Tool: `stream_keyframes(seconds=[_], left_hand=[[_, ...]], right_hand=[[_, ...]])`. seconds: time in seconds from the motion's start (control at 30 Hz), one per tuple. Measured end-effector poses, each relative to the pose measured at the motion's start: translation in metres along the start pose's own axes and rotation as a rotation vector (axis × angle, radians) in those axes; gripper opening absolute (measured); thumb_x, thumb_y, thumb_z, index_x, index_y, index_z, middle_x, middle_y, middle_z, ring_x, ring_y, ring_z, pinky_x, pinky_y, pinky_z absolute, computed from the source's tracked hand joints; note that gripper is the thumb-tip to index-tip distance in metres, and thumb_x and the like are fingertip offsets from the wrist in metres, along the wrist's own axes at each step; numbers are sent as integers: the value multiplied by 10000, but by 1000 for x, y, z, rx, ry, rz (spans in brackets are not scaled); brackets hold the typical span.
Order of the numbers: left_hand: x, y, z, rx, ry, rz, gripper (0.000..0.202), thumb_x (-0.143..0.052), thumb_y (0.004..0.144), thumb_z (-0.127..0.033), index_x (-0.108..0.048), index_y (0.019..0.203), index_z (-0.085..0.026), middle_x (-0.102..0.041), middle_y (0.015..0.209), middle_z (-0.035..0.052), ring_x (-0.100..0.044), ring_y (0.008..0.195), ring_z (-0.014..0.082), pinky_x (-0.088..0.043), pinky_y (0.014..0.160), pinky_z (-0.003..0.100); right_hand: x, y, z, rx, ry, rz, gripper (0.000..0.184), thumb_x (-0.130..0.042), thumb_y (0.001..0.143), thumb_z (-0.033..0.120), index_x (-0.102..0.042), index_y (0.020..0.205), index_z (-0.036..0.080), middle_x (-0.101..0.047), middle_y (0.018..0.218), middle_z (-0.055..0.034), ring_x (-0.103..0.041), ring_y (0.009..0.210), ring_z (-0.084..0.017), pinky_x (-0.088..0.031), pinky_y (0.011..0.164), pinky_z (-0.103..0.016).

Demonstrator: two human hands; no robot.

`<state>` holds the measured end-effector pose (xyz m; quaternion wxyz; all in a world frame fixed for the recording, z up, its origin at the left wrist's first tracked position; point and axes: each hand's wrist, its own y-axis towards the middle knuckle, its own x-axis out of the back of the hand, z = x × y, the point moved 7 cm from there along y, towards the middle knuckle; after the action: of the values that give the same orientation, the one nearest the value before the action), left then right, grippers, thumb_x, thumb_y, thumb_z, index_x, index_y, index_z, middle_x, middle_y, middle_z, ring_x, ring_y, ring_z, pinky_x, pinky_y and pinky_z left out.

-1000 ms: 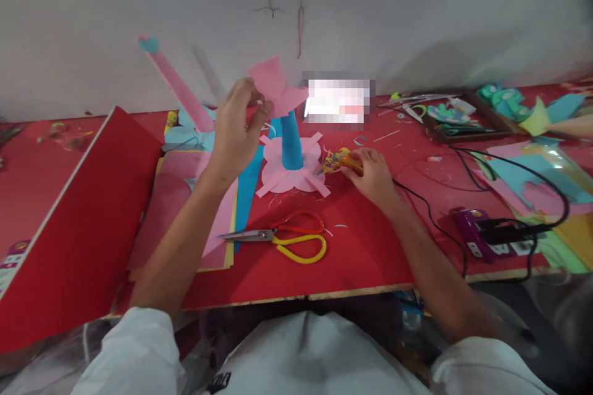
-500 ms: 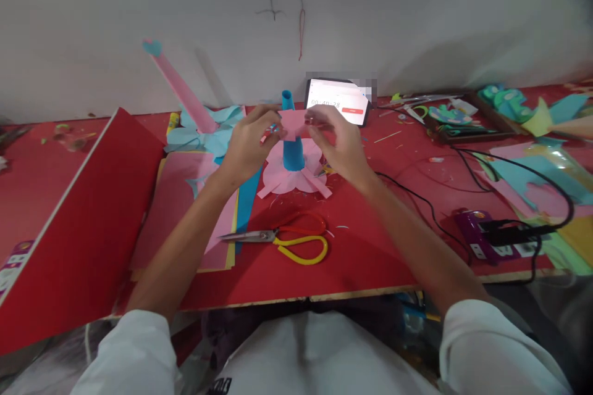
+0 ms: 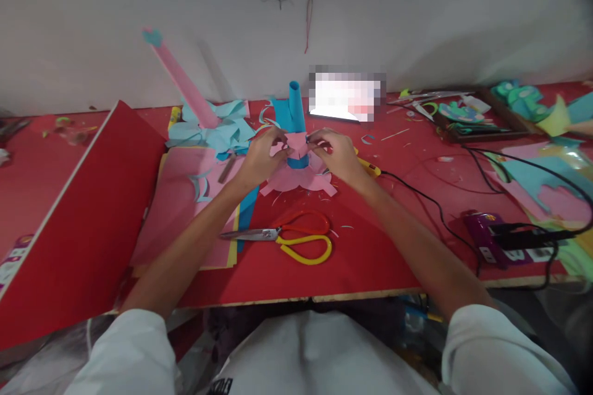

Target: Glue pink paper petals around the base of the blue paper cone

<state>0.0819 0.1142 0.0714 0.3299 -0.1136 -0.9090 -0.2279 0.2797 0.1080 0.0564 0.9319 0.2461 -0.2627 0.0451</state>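
A blue paper tube (image 3: 294, 105) stands upright on a round pink paper base (image 3: 296, 180) at the middle of the red table. My left hand (image 3: 264, 157) and my right hand (image 3: 336, 154) pinch a small pink paper piece (image 3: 296, 143) from both sides, holding it against the lower part of the tube. Both hands have their fingers closed on that piece. Just right of my right hand lies a yellow glue gun (image 3: 369, 166) with a black cord.
Red and yellow scissors (image 3: 291, 239) lie in front of the tube. Pink and blue paper sheets (image 3: 185, 197) and a tilted red board (image 3: 78, 222) are at the left. A pink paper cone (image 3: 183, 83) leans on the wall. A purple power strip (image 3: 504, 237) and paper scraps sit at the right.
A second ago my left hand held the pink piece up alone while my right hand was on the glue gun. Both hands then brought the piece down against the tube's lower part.
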Motion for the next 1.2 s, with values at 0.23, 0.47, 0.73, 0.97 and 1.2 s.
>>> stream_keyframes(seconds=[0.23,0.47,0.73,0.97,1.2], left_hand=[[-13,-2,8,10,-68,25,420,-710,904,-344,-567,1278,-215,-750,1290,111,-731,1194,259,-576,1069,442],[-19,-2,5,62,46,124,389,-668,946,-310,-615,1320,-222,-759,1337,109,-713,1294,293,-561,1092,431],[-18,-4,17,152,172,222,429,-687,904,-201,-639,1330,-228,-791,1240,112,-767,1104,274,-593,956,384],[-14,-6,10,24,337,165,118,-678,932,-253,-718,1033,-207,-753,1120,114,-724,1074,300,-569,959,422],[-19,-7,19,36,323,165,124,-670,937,-293,-738,903,-194,-732,968,90,-681,863,234,-538,824,368]], right_hand=[[-9,-4,-4,-30,-95,47,92,-648,910,209,-739,918,219,-800,1036,-98,-740,921,-247,-589,887,-401],[-12,-3,-15,-59,-157,85,184,-633,898,181,-771,1017,203,-813,1071,-121,-761,991,-289,-584,927,-443],[-11,-5,-14,-48,-228,109,141,-687,931,218,-782,1035,212,-799,1139,-115,-744,1036,-293,-567,935,-430],[-9,-8,-10,4,-265,108,115,-738,951,322,-785,988,223,-779,1137,-107,-721,1083,-302,-541,930,-422],[-11,-10,-8,-14,-349,114,127,-728,970,342,-781,966,227,-764,1051,-101,-705,1019,-295,-510,843,-399]])
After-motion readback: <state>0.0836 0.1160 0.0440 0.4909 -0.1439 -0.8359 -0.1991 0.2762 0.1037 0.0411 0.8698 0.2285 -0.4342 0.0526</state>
